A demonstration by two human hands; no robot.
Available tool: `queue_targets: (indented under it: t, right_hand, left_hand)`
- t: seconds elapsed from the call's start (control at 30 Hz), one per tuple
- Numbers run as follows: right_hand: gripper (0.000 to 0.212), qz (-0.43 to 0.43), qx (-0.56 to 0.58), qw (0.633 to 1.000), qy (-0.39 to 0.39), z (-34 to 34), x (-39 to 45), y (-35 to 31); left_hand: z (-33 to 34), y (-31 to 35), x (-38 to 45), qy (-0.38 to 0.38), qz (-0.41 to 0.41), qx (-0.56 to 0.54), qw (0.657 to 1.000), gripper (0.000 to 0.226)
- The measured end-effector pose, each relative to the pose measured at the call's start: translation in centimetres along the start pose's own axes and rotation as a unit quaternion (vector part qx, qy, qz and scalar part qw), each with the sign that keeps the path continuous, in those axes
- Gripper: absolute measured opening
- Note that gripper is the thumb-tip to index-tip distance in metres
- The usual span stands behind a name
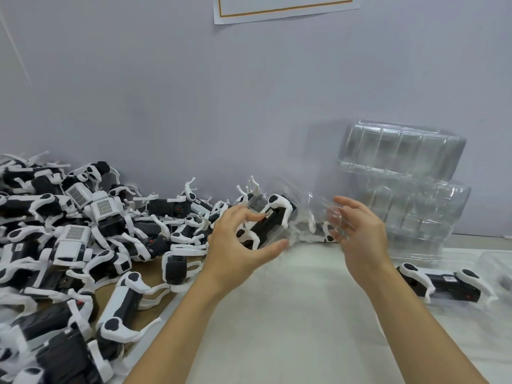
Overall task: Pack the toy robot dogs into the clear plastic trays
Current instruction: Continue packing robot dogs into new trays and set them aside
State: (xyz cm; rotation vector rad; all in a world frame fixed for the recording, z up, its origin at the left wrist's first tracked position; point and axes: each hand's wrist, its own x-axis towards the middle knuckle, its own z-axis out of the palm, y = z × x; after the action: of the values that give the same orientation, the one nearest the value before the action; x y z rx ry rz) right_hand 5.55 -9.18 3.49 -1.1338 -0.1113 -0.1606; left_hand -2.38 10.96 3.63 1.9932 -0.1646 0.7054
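A black-and-white toy robot dog [270,217] lies tilted inside a blurred clear plastic tray [302,214], held just above the table near the wall. My left hand [235,245] grips the tray's left end, fingers curled over the dog and thumb stretched below it. My right hand [360,231] is at the tray's right end with its fingers nearly straight, touching the plastic. A second dog [327,234] shows dimly through the tray by my right fingers. A big pile of loose dogs [83,231] fills the left side.
A stack of empty clear trays [401,167] leans against the grey wall at the right. One packed dog in a tray [443,281] lies at the right edge. Brown cardboard [146,273] lies under the pile; a white sheet [291,314] covers the table in front.
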Motion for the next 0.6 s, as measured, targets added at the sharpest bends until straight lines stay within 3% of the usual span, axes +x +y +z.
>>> queue_targets:
  t: [0.1, 0.2, 0.27, 0.37, 0.47, 0.6]
  right_hand:
    - [0.025, -0.001, -0.017, 1.000, -0.026, 0.3, -0.2, 0.0]
    - [0.023, -0.017, -0.032, 0.999, -0.032, 0.6, -0.5, -0.1]
    - [0.019, -0.077, -0.084, 0.993, -0.021, 0.7, -0.8, -0.3]
    - [0.018, -0.193, -0.242, 0.949, -0.062, 1.2, -1.4, -0.9]
    - [0.025, -0.205, -0.366, 0.896, -0.145, 2.0, -1.8, -1.0]
    - [0.038, -0.220, -0.440, 0.857, -0.155, 2.2, -1.9, -0.5]
  left_hand:
    - [-0.2, 0.1, 0.0, 0.004, -0.001, -0.013, 1.000, 0.061]
    - [0.0, -0.3, -0.1, 0.009, 0.029, 0.126, 0.992, 0.058]
    - [0.0, -0.4, -0.2, 0.004, 0.066, 0.229, 0.971, 0.059]
    - [0.2, -0.4, -0.5, -0.020, 0.122, 0.322, 0.939, 0.067]
    - [0.7, 0.0, -0.7, -0.049, 0.147, 0.378, 0.913, 0.068]
    - [0.9, 0.1, -0.9, -0.061, 0.149, 0.406, 0.900, 0.073]
